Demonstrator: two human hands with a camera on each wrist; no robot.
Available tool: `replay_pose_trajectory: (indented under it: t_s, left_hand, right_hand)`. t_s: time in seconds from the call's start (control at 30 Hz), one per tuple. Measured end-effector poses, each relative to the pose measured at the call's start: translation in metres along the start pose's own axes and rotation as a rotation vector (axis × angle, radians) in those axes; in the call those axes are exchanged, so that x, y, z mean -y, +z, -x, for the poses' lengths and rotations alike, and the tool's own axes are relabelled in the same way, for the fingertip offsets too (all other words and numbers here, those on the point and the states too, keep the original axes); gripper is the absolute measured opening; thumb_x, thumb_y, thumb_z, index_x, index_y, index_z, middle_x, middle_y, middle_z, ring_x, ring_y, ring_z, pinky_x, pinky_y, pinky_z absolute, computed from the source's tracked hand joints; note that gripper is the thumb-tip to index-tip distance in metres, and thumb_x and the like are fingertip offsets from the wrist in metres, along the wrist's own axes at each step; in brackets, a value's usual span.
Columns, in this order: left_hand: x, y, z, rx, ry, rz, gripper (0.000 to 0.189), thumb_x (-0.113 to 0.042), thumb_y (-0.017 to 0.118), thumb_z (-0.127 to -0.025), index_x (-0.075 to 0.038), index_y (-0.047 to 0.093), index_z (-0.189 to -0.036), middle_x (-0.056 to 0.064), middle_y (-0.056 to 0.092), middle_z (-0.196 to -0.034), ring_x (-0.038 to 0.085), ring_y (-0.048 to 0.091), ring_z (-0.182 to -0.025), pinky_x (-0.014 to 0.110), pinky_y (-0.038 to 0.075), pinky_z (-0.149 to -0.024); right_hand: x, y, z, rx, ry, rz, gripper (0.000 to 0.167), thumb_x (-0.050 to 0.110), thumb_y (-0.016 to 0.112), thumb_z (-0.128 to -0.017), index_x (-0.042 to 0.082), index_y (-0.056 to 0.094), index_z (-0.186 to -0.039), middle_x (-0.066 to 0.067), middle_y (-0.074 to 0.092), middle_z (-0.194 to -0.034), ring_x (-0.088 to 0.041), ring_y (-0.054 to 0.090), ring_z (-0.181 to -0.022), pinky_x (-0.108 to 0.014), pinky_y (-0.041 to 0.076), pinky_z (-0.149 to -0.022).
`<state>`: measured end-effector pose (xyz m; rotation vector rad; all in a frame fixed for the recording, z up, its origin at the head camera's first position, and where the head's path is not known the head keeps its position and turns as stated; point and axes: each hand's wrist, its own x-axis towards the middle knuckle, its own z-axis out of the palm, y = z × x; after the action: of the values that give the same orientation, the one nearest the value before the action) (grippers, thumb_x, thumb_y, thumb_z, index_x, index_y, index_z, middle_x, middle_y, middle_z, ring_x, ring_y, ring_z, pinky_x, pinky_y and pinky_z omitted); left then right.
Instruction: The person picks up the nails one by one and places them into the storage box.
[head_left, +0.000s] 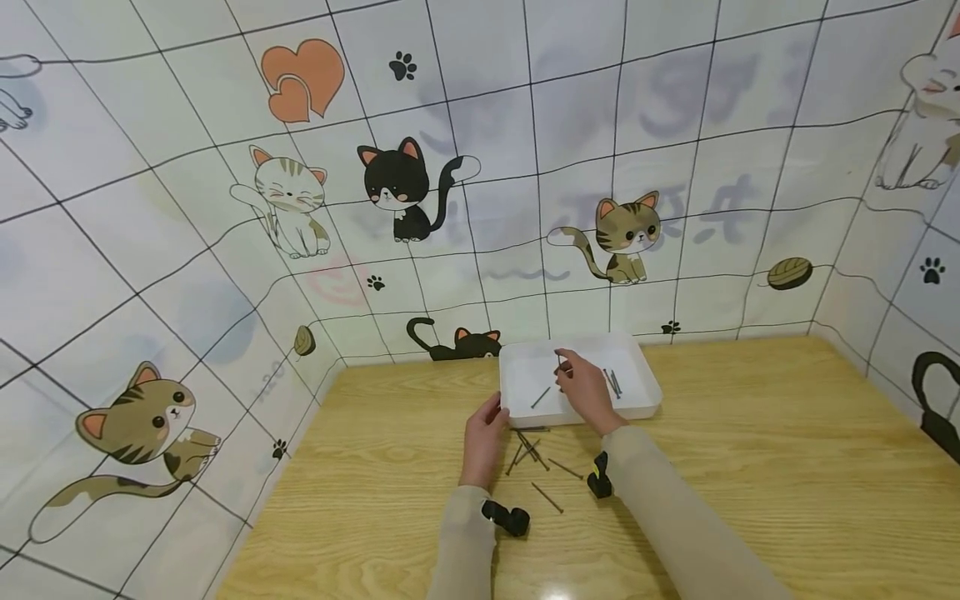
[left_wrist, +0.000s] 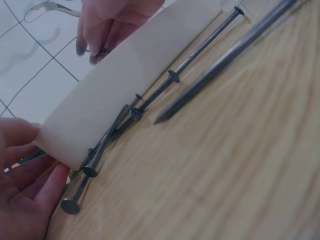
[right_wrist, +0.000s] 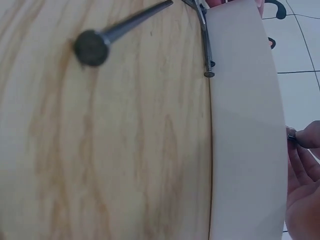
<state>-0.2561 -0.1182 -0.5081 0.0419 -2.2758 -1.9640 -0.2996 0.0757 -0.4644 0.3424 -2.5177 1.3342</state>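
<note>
A shallow white tray (head_left: 637, 398) sits on the wooden table with a few nails (head_left: 612, 382) lying in it. My right hand (head_left: 564, 367) hovers over the tray's middle and pinches a thin nail (left_wrist: 96, 52) between thumb and fingertips. My left hand (head_left: 495, 410) holds the tray's near-left corner; in the left wrist view its fingers (left_wrist: 30, 185) wrap that corner of the tray wall (left_wrist: 135, 85). Several loose nails (head_left: 532, 448) lie on the table just in front of the tray, some against its wall (left_wrist: 150, 100). The right wrist view shows the tray wall (right_wrist: 245, 140) and one nail (right_wrist: 115, 35) on the wood.
The wooden table (head_left: 750, 467) is walled on three sides by a white cat-patterned sheet (head_left: 480, 167). The tray stands near the back wall. Black wrist cameras (head_left: 506, 517) sit on both sleeves.
</note>
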Motion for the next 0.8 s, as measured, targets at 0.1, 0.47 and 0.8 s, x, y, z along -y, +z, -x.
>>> replay_pose_trajectory:
  t_s: [0.1,0.47,0.8]
  left_hand:
    - [0.000,0.001,0.000,0.003,-0.002,0.011,0.040,-0.022,0.054,-0.090,-0.015,0.049,-0.129,0.002,0.049,-0.128,0.015,0.044,-0.116,0.036,0.035,-0.095]
    - [-0.004,0.002,0.002,-0.004,-0.020,0.007,0.040,-0.022,0.053,-0.090,-0.016,0.048,-0.130,-0.002,0.049,-0.129,0.014,0.042,-0.117,0.036,0.033,-0.097]
    - [-0.005,0.001,0.001,-0.010,-0.034,-0.016,0.039,-0.024,0.053,-0.090,-0.019,0.049,-0.129,-0.003,0.049,-0.128,0.011,0.043,-0.116,0.034,0.033,-0.097]
  right_hand:
    - [-0.002,0.002,-0.001,0.011,0.028,-0.013,0.039,0.007,0.047,-0.091,0.007,0.045,-0.129,-0.012,0.061,-0.095,-0.018,0.061,-0.071,-0.030,0.050,-0.059]
    - [-0.011,0.004,-0.004,0.006,0.070,-0.006,0.042,0.007,0.048,-0.090,0.006,0.042,-0.132,-0.011,0.062,-0.094,-0.021,0.061,-0.073,-0.031,0.049,-0.059]
    - [-0.008,0.003,-0.006,0.076,0.150,0.047,0.039,0.007,0.047,-0.090,0.007,0.045,-0.129,-0.011,0.062,-0.093,-0.017,0.058,-0.068,-0.031,0.045,-0.057]
